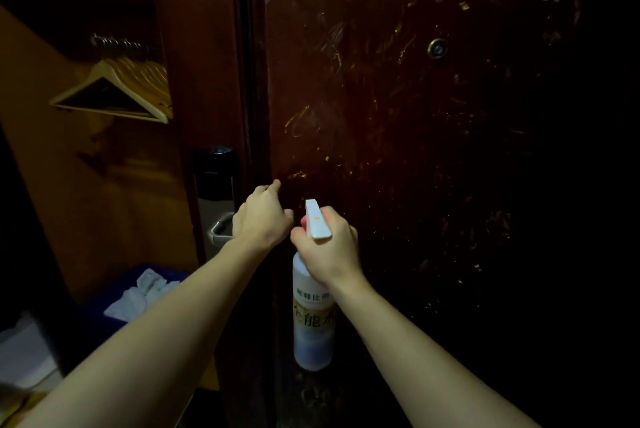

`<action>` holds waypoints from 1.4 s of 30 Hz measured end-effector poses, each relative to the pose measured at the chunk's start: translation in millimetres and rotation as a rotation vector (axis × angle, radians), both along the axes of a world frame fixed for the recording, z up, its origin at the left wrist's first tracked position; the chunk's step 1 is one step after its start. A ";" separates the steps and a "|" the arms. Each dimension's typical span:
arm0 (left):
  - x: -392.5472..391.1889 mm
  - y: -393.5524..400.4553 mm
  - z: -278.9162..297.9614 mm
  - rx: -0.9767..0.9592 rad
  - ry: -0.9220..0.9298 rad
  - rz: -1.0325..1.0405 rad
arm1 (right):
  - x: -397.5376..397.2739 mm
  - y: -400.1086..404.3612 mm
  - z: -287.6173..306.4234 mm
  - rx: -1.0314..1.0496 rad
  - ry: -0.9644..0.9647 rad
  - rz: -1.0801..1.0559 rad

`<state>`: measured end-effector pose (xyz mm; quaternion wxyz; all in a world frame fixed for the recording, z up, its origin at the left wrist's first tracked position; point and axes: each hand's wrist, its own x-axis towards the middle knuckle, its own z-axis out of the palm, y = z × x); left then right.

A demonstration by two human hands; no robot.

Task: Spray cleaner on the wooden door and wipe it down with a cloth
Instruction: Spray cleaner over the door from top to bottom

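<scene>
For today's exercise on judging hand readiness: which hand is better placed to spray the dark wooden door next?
Right. The right hand already grips the white spray bottle, nozzle facing the dark wooden door. The left hand holds nothing.

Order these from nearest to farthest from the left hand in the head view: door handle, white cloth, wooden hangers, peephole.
From the left hand:
1. Door handle, right beside it, at its left.
2. White cloth, lower left, in the blue bin.
3. Wooden hangers at upper left and peephole at upper right: too close to call.
</scene>
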<state>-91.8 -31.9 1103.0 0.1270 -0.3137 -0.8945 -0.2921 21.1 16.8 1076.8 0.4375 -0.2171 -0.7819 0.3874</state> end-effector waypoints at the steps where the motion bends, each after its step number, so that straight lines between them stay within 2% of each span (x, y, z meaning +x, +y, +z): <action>1: -0.3 0.0 0.2 0.000 -0.003 -0.002 | -0.3 -0.8 0.7 0.007 -0.002 0.003; 6: 0.0 0.1 0.3 -0.003 -0.010 -0.014 | 0.4 -5.7 -0.6 0.028 0.004 0.008; 11: 4.9 4.0 0.8 -0.005 -0.003 -0.024 | 7.0 2.6 -4.8 -0.046 0.043 -0.045; 17: 24.6 17.8 -5.2 0.004 -0.011 -0.016 | 32.1 19.7 -17.0 -0.074 -0.049 -0.134; 23: 47.5 36.0 -15.8 -0.005 -0.039 -0.015 | 61.2 43.6 -27.9 -0.152 -0.030 -0.198; 42: 78.9 76.0 -47.2 -0.051 -0.098 -0.100 | 165.0 117.3 -55.7 -0.331 -0.027 -0.578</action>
